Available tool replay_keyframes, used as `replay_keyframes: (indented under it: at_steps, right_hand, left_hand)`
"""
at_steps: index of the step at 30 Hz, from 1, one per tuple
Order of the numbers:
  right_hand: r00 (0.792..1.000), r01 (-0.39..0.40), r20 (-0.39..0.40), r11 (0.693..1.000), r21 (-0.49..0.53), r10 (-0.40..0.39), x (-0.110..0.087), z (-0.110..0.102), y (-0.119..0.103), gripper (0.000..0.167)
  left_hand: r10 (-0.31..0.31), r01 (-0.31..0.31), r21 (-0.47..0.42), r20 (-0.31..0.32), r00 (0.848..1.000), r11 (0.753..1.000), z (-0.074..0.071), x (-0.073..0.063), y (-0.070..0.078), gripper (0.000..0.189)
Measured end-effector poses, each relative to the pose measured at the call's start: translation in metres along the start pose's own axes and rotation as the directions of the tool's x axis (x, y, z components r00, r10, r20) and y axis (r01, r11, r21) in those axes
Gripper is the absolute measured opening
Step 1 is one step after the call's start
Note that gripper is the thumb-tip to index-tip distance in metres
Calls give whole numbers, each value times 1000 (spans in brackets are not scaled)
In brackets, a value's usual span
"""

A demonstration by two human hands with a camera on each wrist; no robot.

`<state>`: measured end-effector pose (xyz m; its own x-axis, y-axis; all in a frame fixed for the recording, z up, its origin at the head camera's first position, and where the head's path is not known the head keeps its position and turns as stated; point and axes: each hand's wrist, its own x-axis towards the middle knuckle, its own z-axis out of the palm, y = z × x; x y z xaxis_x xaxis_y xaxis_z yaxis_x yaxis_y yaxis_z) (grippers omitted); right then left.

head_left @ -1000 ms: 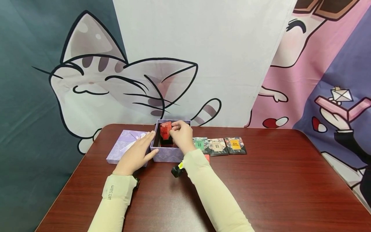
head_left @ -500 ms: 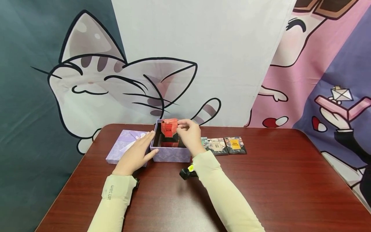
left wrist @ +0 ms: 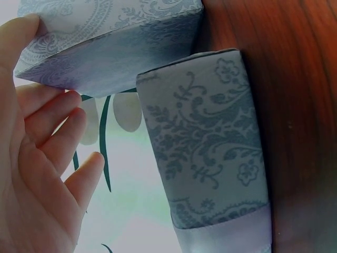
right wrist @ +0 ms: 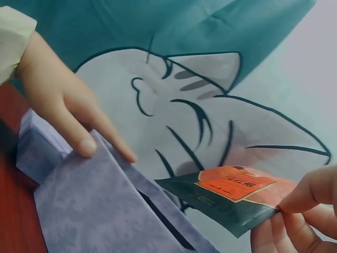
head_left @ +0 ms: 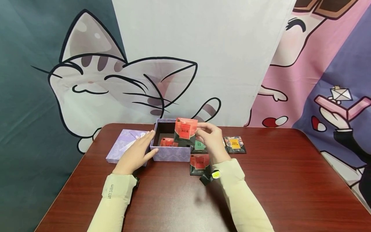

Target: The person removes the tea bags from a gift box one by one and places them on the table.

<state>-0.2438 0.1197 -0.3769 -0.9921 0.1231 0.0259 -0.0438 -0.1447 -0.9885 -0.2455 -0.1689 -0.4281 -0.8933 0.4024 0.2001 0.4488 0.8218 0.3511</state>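
A red-and-black tea sachet [head_left: 185, 130], pinched at its edge between the thumb and fingers of my right hand [head_left: 214, 140], is held up over the right side of a lavender patterned box [head_left: 171, 154]. The box has its top off, and another red sachet [head_left: 169, 142] shows inside it. My left hand [head_left: 134, 156] rests against the box's left front corner, thumb at the front wall and fingers stretched along the left side. In the left wrist view its other fingers hang loosely beside the box [left wrist: 121, 52].
Left of the box lies its lavender lid [head_left: 121, 145] with a pale ribbon. Sachets with green [head_left: 200, 146] and yellow [head_left: 235, 145] labels line up to the right, one between them mostly hidden by my right hand. A red sachet [head_left: 200, 164] lies in front of that row.
My right hand has lifted the tea sachet out of the box and carried it rightward. The red sachet on the table has come into fuller view. My left hand has stayed put.
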Motion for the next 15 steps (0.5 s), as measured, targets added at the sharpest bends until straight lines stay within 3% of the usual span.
replay_keyframes:
  at_steps: [8,15]
  right_hand:
    - [999,-36,-2,999,-16,36,-7,-41,0,20]
    - [996,-86,-9,992,-97,86,-14,-66,2,21]
  left_hand:
    - [9,-9,1,-9,1000,1000,0,0,0,76]
    - [37,-37,5,-24,999,999,0,0,0,75]
